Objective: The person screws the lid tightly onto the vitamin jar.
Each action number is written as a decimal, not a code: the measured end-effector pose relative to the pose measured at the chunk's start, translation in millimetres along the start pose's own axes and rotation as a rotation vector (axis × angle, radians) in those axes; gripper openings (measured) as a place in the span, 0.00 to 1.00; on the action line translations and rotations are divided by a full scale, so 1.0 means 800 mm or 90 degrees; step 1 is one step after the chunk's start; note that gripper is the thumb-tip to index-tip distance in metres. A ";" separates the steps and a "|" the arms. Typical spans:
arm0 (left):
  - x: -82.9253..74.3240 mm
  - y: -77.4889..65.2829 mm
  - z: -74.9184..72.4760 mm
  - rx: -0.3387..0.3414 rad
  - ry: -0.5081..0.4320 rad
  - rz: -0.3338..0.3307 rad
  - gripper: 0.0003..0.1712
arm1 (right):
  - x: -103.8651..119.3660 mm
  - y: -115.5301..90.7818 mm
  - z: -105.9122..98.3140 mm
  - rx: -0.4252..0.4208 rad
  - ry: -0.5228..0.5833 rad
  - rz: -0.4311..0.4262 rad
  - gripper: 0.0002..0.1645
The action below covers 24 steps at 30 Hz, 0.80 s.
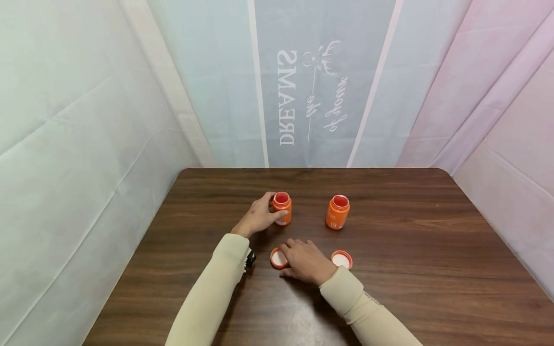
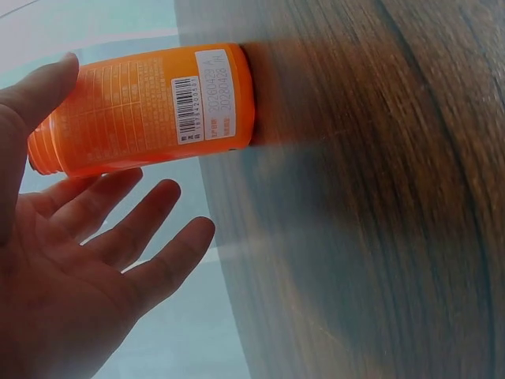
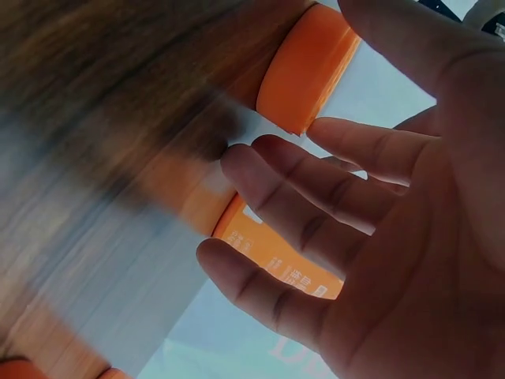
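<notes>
Stretching across the lower part of the head view, a dark brown table (image 1: pixel 411 230) with streaked wood grain and rounded far corners meets fabric-like walls. The far hanging (image 1: pixel 320 154) has pale blue and grey panels, white stripes and white lettering, "DREAMS" among it, sideways and reversed; the side walls (image 1: pixel 86 168) are pale and creased, the right one tinged pink.

At the far middle of the table, the left screw-neck bottle (image 1: pixel 282 218) stands upright and uncapped, pinched between the thumb and fingers of the left hand (image 1: pixel 258 215); its other fingers fan out free. The right screw-neck bottle (image 1: pixel 337 216) also stands uncapped, well apart from it. Nearer the person lie two screw caps, hollow side up. The right hand (image 1: pixel 306 261) covers part of the left cap (image 1: pixel 278 259), its thumb and index finger about the rim and the others spread; whether they pinch it I cannot tell. A cream sleeve (image 1: pixel 344 290) partly hides the near edge of the right cap (image 1: pixel 341 259).

Both bottles are glossy orange cylinders with rounded shoulders. A white barcode label (image 2: pixel 203 96) sits near the left one's base. The caps are shallow orange rounds with white insides.
</notes>
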<state>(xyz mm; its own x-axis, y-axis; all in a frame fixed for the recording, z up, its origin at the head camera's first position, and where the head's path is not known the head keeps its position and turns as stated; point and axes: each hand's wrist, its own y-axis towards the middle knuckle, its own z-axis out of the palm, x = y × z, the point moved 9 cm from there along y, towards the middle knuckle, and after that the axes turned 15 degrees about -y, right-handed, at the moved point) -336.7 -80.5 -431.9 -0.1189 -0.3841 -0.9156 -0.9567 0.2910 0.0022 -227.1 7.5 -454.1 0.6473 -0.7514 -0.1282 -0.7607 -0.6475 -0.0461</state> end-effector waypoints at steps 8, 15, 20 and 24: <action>0.003 0.002 0.001 -0.005 -0.011 0.008 0.36 | 0.001 0.007 0.003 0.005 -0.018 0.012 0.36; 0.005 0.002 0.004 -0.002 -0.018 0.006 0.35 | 0.004 0.012 0.006 0.012 -0.028 0.011 0.32; 0.003 0.000 0.005 0.000 -0.018 0.002 0.35 | 0.005 0.011 0.005 0.008 -0.034 0.011 0.32; 0.002 -0.001 0.005 0.000 -0.022 0.002 0.35 | 0.004 0.010 0.005 0.008 -0.030 0.015 0.31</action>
<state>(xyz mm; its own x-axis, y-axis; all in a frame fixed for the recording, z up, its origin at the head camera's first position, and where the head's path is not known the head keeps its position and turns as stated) -334.7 -77.7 -434.6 -0.1120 -0.3530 -0.9289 -0.9564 0.2919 0.0044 -231.6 0.4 -459.1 0.6268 -0.7592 -0.1755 -0.7762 -0.6280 -0.0556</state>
